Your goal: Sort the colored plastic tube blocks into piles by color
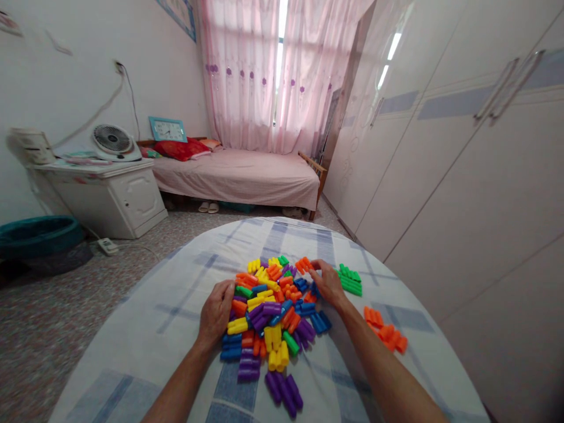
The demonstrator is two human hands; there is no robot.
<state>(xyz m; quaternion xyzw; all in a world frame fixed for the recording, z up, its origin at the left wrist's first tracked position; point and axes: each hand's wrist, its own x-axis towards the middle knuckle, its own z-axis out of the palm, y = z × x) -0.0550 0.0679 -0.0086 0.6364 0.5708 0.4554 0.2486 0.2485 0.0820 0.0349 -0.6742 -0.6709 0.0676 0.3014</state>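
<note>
A heap of coloured plastic building blocks (273, 311) lies on a white cloth with blue checks (167, 317) spread over a table. My left hand (215, 314) rests at the heap's left edge, fingers curled down among the blocks; what it grips, if anything, is hidden. My right hand (328, 283) reaches into the heap's upper right side, fingers bent onto the blue and orange blocks there. Sorted groups lie apart: green blocks (350, 280) right of my right hand, orange blocks (385, 329) further right, purple blocks (284, 393) near me.
A white wardrobe (462, 176) runs along the right. Beyond the table stand a pink-covered bed (238, 176), a white cabinet (110, 197) with a fan (112, 141), and a teal basin (39, 235) on the floor at left.
</note>
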